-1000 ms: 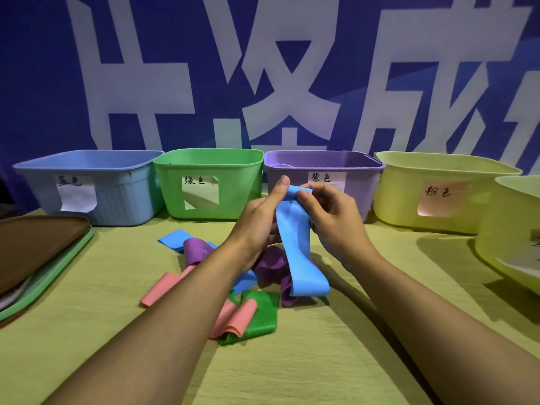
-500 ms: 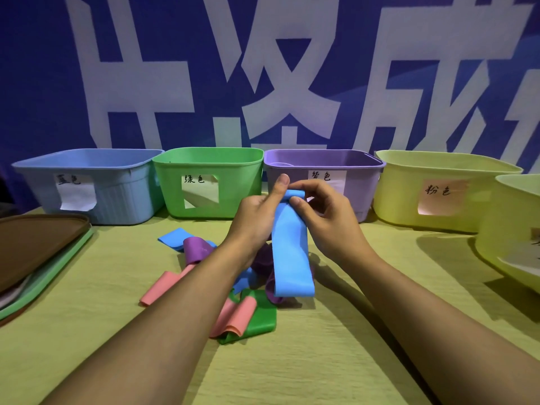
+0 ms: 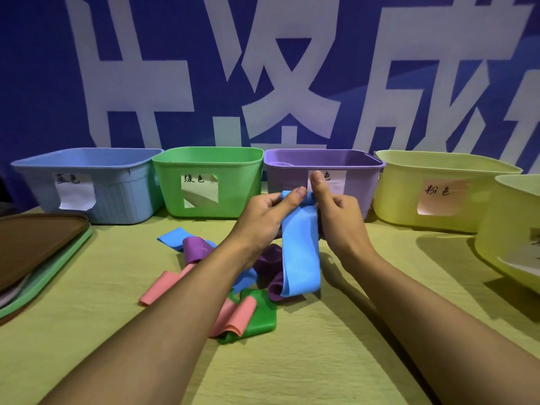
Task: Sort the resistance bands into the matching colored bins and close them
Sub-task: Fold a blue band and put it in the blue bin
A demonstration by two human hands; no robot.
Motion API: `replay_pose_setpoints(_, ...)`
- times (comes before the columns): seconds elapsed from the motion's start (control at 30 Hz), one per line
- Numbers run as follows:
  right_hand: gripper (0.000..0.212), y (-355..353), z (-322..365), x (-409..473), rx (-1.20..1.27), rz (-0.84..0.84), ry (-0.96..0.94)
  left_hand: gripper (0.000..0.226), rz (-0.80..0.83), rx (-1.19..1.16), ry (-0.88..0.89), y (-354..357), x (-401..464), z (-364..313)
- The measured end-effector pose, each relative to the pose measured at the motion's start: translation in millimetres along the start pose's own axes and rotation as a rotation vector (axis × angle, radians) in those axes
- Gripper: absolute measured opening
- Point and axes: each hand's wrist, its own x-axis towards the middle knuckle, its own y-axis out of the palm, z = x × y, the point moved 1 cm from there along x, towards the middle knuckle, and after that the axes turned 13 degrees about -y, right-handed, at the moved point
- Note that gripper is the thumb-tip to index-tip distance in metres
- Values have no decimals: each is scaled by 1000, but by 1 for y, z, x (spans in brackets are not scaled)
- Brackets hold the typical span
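Both hands meet above the middle of the worktop [image 3: 306, 361], in front of the purple bin [image 3: 292, 182]. The left hand [image 3: 264, 217] and the right hand [image 3: 339, 220] each pinch the top edge of a blue resistance band [image 3: 301, 258] between thumb and curled fingers [image 3: 299, 194]; the right thumb points up. The band hangs down as a loop, its lower end at the pile of loose bands [image 3: 233, 287] on the worktop, where blue, purple, pink and green bands lie tangled together. Behind stands a row of open bins: a blue bin [image 3: 117, 200] at the left, a green bin [image 3: 233, 185], the purple one, then a yellow bin [image 3: 403, 200] with a pink label, and another yellow bin [image 3: 502, 229] at the right edge. Each of the first four carries a paper label. Stacked lids [image 3: 38, 247] lie at the left edge, a brown one on top.
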Motion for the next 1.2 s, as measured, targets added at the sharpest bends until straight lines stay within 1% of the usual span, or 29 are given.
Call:
replay_pose_setpoints(0.13,57,0,0,1,2,5,1,19,25,29,-2,0,0,0)
replay_pose_setpoints(0.37,61,0,-1,2,15,0,8,10,62,-30,19,-1,3,3)
replay_pose_setpoints(0.47,53,0,-2,2,28,3,3,6,69,-39,18,-1,4,4)
replay_pose_setpoints(0.57,44,0,-2,3,50,2,-19,9,68,-42,9,-2,4,4)
replay_pose_setpoints(0.73,39,1,-7,4,54,16,-38,8,67,-72,-11,-5,5,4)
replay_pose_setpoints(0.83,40,0,-10,5,66,29,-39,14,44,-90,-5,-6,6,2)
replay_pose_setpoints(0.93,36,0,-10,6,47,49,-61,11,24,-128,-3,-5,5,0)
replay_pose_setpoints(0.97,34,1,-11,6,42,53,-75,14,14,-142,-5,-5,6,-1)
replay_pose_setpoints(1.07,27,4,-11,6,51,68,-115,26,-63,-139,2,-4,8,0)
replay_pose_setpoints(1.2,19,6,-13,6,50,97,-139,29,-165,-106,8,-8,14,5)
